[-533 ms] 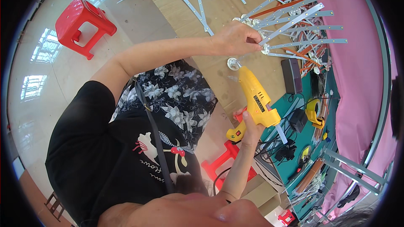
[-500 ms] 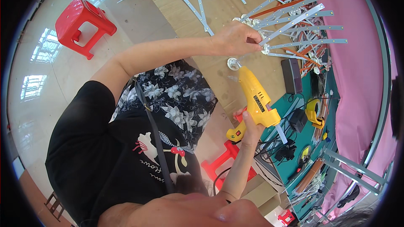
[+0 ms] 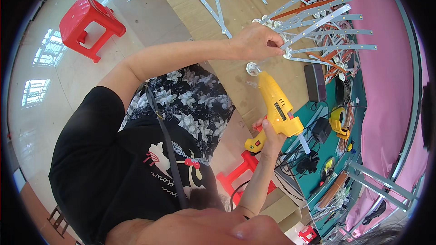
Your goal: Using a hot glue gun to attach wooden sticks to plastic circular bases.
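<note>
On my feed, the only container I can name with certainty is a cardboard box (image 3: 290,220) at 5 o'clock, flaps spread; I can't make out its contents. The yellow glue gun (image 3: 274,102) lies toward 3 o'clock from centre, above the edge of the cardboard-topped table (image 3: 358,131). Its long axis runs from 11 to 5 o'clock, nozzle toward 11, handle angling down to 8. A pale glue stick (image 3: 304,144) juts from its rear toward 5. My right hand (image 3: 271,138) has its fingers wrapped around that handle, near the red trigger. The nozzle tip is right by a round white disc (image 3: 251,68); I can't tell whether they touch. At 1 o'clock, my left hand (image 3: 254,41) has its fingers pinching the near end of a pale strip (image 3: 318,25), whose length points to 2 o'clock.
</note>
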The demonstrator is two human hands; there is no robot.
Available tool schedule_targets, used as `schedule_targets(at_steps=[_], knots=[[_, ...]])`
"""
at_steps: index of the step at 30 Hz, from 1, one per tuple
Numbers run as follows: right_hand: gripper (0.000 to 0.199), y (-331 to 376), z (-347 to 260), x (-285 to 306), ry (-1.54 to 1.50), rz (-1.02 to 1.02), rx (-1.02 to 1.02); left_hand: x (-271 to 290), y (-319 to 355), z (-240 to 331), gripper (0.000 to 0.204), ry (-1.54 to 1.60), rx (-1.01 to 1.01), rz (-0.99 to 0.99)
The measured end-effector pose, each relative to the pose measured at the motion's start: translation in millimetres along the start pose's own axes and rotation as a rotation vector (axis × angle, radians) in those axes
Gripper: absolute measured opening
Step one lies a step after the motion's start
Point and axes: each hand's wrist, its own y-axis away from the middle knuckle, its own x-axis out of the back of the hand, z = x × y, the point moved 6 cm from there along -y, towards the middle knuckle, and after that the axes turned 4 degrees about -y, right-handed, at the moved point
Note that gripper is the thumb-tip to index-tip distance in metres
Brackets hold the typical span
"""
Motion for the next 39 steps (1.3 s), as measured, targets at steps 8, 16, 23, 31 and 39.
schedule_targets(at_steps=[8, 16, 23, 31, 39], knots=[[0.022, -1.1, 3.6, 3.0, -0.053, -0.044, 0.0, 0.5, 0.1, -1.7, 0.019, -0.007, -0.003, 0.008], [0.022, -1.0, 3.5, 3.1, -0.072, -0.032, 0.004, 2.7, 0.8, -2.2, 0.019, 0.005, 0.021, -0.004], [0.021, -0.5, 2.3, 2.3, -0.083, -0.029, -0.014, 2.8, 1.6, -2.9, 0.019, 0.012, -0.016, 0.0], [0.025, 0.8, 3.7, 7.9, -0.109, -0.023, -0.025, 2.2, 0.8, -2.1, 0.019, -0.018, -0.058, -0.056], [0.024, 6.5, -2.7, 12.4, -0.187, 0.017, 0.059, -2.0, 3.1, 2.7, 0.022, 0.083, -0.133, -0.209]])
